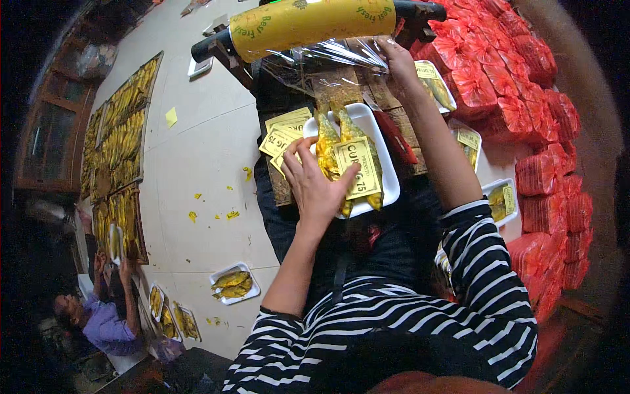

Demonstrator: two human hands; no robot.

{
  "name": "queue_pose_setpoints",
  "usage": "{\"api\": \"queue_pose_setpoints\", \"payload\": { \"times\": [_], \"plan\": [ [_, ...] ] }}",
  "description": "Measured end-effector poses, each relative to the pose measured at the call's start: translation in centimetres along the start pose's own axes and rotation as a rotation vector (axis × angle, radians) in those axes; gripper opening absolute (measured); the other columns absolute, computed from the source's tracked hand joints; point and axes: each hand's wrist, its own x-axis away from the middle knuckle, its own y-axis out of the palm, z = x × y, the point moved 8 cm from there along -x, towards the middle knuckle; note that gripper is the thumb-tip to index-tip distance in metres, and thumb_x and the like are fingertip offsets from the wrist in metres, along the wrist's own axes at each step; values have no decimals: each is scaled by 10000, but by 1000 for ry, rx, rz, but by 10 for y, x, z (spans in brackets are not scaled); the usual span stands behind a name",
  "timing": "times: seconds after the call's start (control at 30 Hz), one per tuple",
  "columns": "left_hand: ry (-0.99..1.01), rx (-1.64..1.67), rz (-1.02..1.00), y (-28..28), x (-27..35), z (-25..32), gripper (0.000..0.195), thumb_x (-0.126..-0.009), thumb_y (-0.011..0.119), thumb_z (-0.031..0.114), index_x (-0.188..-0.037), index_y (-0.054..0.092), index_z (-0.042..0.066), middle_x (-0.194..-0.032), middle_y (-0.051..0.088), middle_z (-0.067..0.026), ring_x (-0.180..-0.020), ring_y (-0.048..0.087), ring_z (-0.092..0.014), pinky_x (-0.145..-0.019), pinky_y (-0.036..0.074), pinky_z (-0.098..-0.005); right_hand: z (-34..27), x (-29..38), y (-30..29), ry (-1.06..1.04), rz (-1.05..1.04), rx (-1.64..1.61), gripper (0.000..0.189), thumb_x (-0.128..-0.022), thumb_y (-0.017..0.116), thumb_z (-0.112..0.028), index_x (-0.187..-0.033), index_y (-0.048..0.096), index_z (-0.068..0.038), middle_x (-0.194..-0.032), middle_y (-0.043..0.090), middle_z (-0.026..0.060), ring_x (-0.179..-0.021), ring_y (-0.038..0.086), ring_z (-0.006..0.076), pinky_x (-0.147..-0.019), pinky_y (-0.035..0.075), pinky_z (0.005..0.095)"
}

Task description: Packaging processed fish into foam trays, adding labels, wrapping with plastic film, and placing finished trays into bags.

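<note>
Before me a white foam tray point(389, 182) holds golden-yellow whole fish point(325, 143), tails pointing away from me. A yellow printed paper label point(362, 152) lies over the fish. My left hand point(315, 182) rests at the tray's left side, fingers apart, its thumb on the label. My right hand point(396, 61) pinches the edge of clear plastic wrap point(339, 56), pulled taut from a roll point(315, 24) on a dark bar. More labels point(283, 130) are fanned out beside the tray. A red-handled knife point(396, 135) lies to the tray's right on a wooden board point(339, 86).
Red plastic-wrapped stacks point(507, 113) line the right. Labelled fish trays point(501, 202) stand before them. On the left, racks of fish point(120, 123) lie on the tiled floor point(197, 147) near yellow scraps point(232, 215). A person point(110, 320) holds a tray point(115, 244) at lower left.
</note>
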Motion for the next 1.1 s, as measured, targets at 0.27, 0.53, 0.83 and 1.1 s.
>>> {"api": "queue_pose_setpoints", "payload": {
  "times": [0.27, 0.53, 0.83, 1.1],
  "plan": [
    [287, -194, -76, 6, -21, 17, 261, -695, 632, 124, -943, 562, 90, -1026, 491, -117, -1007, 403, -295, -901, 293, -407, -4, 21, 7, 28, -5, -106, 189, -863, 492, -188, -933, 529, -16, -769, 590, 54, -553, 544, 92, -391, 413, 199],
    [-31, 993, -501, -7, -40, 16, 72, -824, 466, 60, -882, 484, 21, -783, 517, -13, -672, 495, -76, -615, 419, -223, 0, 17, 3, 34, -56, -73, 242, -860, 483, -173, -1019, 493, 10, -893, 600, 87, -730, 594, 149, -615, 484, 269],
    [548, 163, -630, 48, -14, 62, 384, -697, 673, 208, -1014, 497, 82, -768, 546, -108, -684, 545, -238, -631, 444, -307, 0, 27, 10, 53, -117, -62, 189, -866, 488, -206, -972, 516, -52, -786, 589, 20, -601, 551, 71, -429, 423, 190],
    [-456, 1199, 131, 34, -136, -74, 438, -846, 502, 403, -1057, 396, 34, -859, 483, -57, -849, 474, -138, -811, 361, -302, -11, 30, 18, 50, -112, -68, 259, -855, 488, -222, -1013, 520, -20, -874, 599, 49, -703, 563, 127, -525, 460, 247]
  ]
}}
